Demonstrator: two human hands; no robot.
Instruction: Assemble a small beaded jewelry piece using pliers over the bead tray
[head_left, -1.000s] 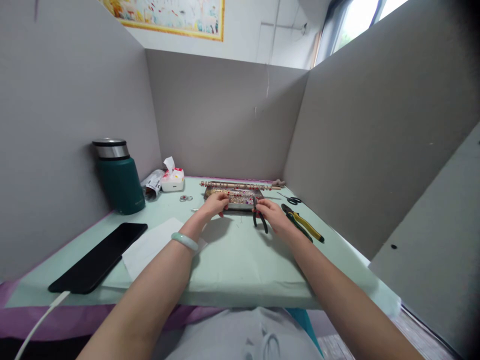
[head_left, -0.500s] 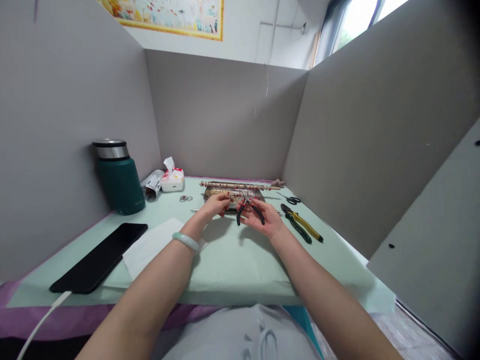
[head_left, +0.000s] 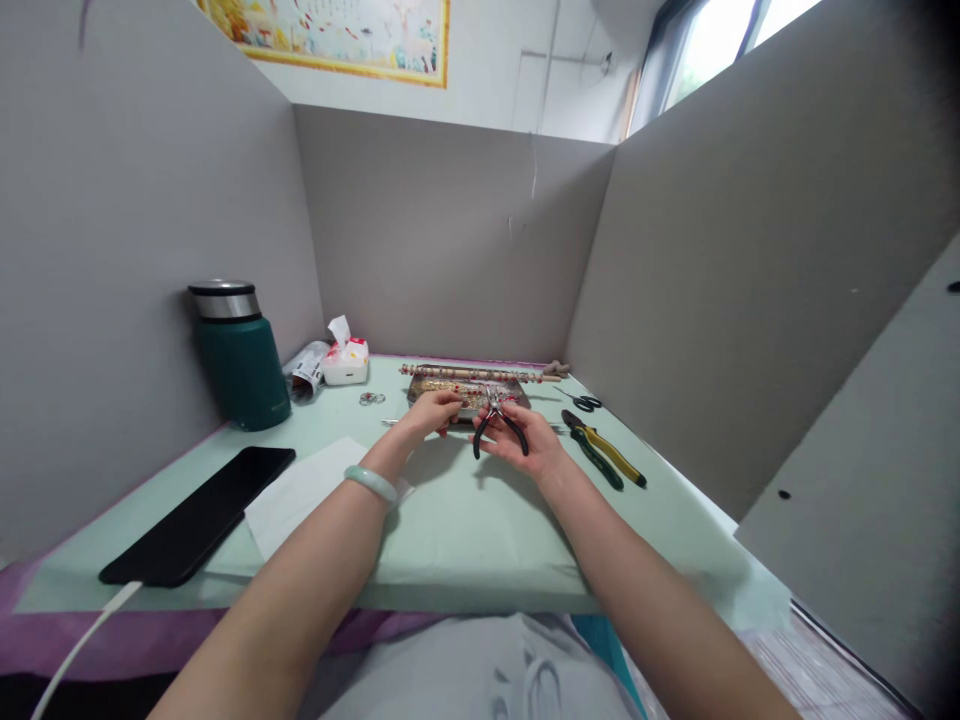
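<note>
Green tabletop (head_left: 480, 545): half-curled R hand (head_left: 534, 442) holds blk pliers (head_left: 494, 408) across fingers (head_left: 498, 447); L hand's (head_left: 433, 412) hold unclear.

Plier grips (head_left: 517, 430) are done in plain black, big cutters (head_left: 609, 452) in green and yellow, flask (head_left: 241, 368) in teal, bangle (head_left: 370, 483) in pale mint.

Teal bottle (head_left: 241, 370), tissue pack (head_left: 346, 369); print too small to read

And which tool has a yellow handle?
The big cutters lying right of the right hand: one handle is yellow, the other green. The small pliers in that hand and the scissors farther back have black handles.
</note>
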